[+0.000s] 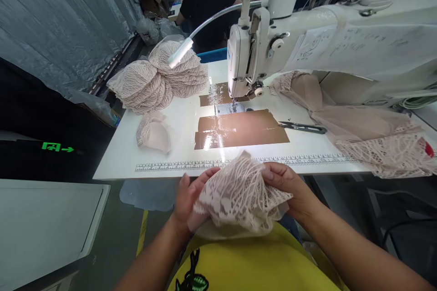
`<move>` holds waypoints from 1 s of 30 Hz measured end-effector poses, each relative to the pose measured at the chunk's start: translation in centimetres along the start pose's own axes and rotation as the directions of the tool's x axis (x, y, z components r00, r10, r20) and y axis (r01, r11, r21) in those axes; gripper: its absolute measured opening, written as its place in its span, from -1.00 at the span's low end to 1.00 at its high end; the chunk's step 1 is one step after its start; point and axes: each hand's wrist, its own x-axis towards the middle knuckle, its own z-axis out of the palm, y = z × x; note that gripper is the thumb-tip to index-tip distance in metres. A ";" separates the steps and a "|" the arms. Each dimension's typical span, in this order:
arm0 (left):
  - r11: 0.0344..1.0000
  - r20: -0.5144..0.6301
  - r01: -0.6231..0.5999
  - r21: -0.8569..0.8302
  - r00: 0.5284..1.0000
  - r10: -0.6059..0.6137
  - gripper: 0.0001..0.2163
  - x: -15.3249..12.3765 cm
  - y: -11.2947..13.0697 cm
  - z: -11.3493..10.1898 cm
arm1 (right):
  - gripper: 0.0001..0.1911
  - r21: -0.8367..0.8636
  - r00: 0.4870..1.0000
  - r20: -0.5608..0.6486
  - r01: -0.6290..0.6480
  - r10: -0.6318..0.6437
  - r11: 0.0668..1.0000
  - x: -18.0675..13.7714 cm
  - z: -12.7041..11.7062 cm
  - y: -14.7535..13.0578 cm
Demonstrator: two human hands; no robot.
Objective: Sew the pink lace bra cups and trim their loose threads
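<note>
Between my two hands, just off the front edge of the table, hangs a piece of beige lace fabric (239,193) with a smooth lining along its lower side. My left hand (191,198) grips its left end, with some fingers hidden behind the cloth. On the other end, my right hand (288,186) pinches the lace between thumb and fingers. Beyond the fabric stands a white sewing machine (239,61), its needle over the metal plate (230,108). A single lace cup piece (153,132) lies to the left on the table.
Stacked lace cups (160,75) sit at the table's back left. Thread snips (302,127) lie right of brown tape (239,129). More beige lace fabric (372,132) drapes over the right front edge. A lamp (180,52) hangs above; a person (208,9) sits beyond.
</note>
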 end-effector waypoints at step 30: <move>0.163 0.217 -0.256 0.953 0.950 0.224 -0.46 -0.3 5.9 2.8 | -0.77 -0.526 0.938 0.343 0.240 -0.055 0.816 0.6 1.9 -3.0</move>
